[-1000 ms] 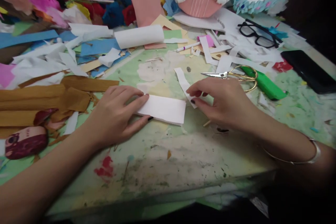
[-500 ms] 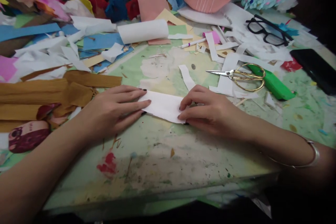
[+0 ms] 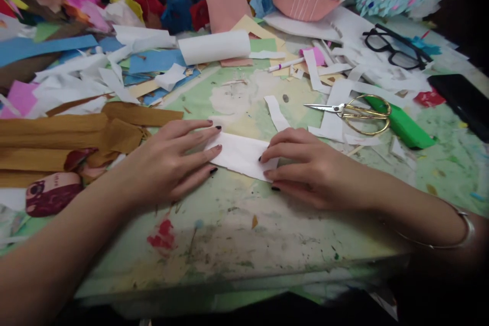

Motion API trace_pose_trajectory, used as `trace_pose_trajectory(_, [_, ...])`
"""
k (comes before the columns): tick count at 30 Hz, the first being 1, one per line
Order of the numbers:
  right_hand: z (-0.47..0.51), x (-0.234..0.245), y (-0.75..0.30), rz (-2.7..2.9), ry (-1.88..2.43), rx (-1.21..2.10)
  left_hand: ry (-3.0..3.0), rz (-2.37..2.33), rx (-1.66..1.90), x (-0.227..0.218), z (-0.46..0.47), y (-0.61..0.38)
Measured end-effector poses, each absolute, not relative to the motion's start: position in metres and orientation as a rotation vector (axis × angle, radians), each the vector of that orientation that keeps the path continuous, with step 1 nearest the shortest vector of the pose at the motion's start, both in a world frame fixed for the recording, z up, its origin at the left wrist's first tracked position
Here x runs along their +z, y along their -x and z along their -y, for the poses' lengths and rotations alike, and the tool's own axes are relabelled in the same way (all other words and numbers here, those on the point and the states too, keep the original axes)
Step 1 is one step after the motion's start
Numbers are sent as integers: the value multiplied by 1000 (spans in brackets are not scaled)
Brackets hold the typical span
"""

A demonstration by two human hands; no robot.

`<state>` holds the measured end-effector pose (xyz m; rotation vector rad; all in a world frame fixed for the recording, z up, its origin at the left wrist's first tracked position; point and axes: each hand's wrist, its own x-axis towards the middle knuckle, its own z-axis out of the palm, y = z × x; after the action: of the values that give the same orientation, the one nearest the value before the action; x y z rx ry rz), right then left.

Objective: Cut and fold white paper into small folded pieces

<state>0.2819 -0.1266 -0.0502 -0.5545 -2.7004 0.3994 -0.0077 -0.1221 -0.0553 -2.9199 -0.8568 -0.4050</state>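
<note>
A white paper strip [image 3: 242, 155] lies flat on the table in front of me, its lower edge slightly uneven. My left hand [image 3: 171, 160] rests on the strip's left end with its fingers stretched out and a little spread. Over the right end lies my right hand [image 3: 311, 168], fingers apart and slightly bent, the tips touching the paper. Both hands partly cover the strip's ends. Just beyond the right hand are a narrow curved paper scrap [image 3: 275, 113] and gold-handled scissors [image 3: 364, 113], blades pointing left.
Brown crepe paper [image 3: 49, 135] and a dark red mouse-shaped object [image 3: 53, 193] sit at the left. Farther back are a white paper roll [image 3: 214, 47], a pen [image 3: 284, 64] and many scraps. Black glasses [image 3: 397, 48], a green packet [image 3: 408, 127] and a black phone [image 3: 460, 102] lie right.
The fingers of my right hand have spread and flattened on the strip's right end. My left fingers are slightly more spread. The whole view has shifted a little.
</note>
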Motion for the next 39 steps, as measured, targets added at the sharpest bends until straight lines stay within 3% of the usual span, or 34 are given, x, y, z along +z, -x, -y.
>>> trace_pose_trajectory(6, [135,-44,-279,2821,579,257,2880,749,-564,-62,140,-21])
trace_pose_trajectory(22, [166,-46,-273,2858,559,-339,3051,1018,-231,-67,144,-48])
trace_pose_trajectory(30, [158,-45,-274,2754,599,-167,2994,1048,-260,-69,144,-53])
trace_pose_trajectory(39, [118,-42,-296,2329,1076,-96,2991,1104,-214,-67,141,-55])
